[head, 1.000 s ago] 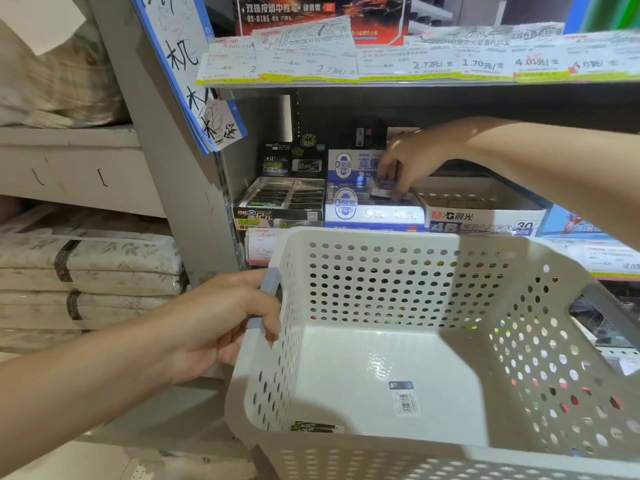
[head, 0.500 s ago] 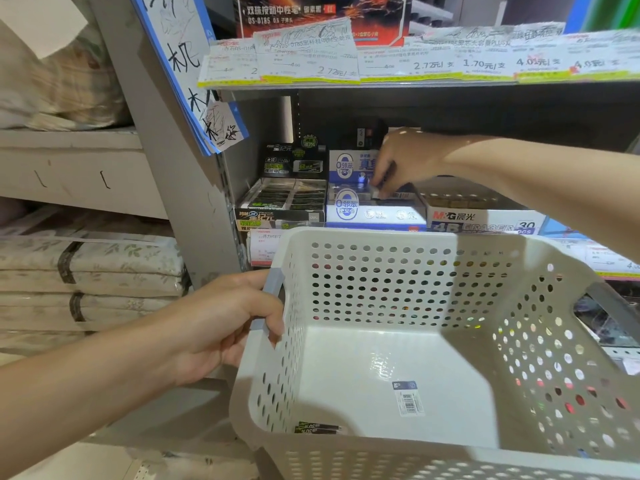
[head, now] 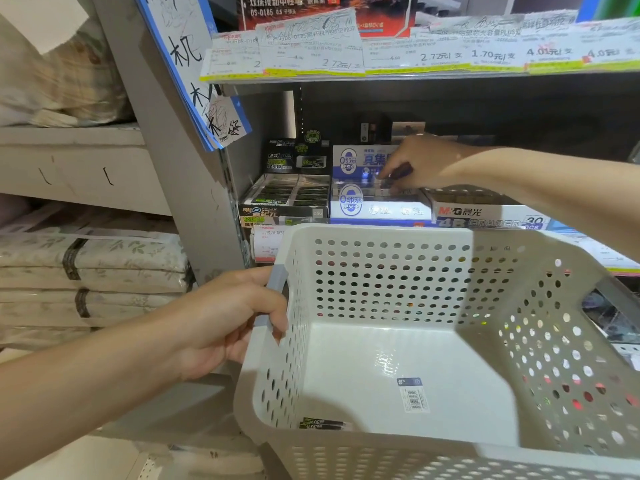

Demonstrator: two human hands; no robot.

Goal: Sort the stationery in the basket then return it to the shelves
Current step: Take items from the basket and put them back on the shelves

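My left hand point(head: 221, 323) grips the grey handle point(head: 273, 299) of a white perforated basket point(head: 381, 232) held in front of the shelves. On the basket's floor, at the near left corner, lies a black and green packet point(head: 323, 425). My right hand point(head: 422, 161) reaches under the upper shelf. Its fingers curl down into the white and blue eraser display box point(head: 377, 209) and pinch a small eraser point(head: 385, 183) there. The hand hides most of the eraser.
A black display box point(head: 287, 195) stands left of the blue one, an M&G eraser box point(head: 485, 216) right of it. Price labels point(head: 381, 57) line the upper shelf's edge. A grey upright point(head: 180, 188) stands to the left, with folded bedding point(head: 90, 265) stacked beyond it.
My right hand has shifted slightly left and back over the blue box, its fingers staying down in it. The left hand and basket have barely moved.
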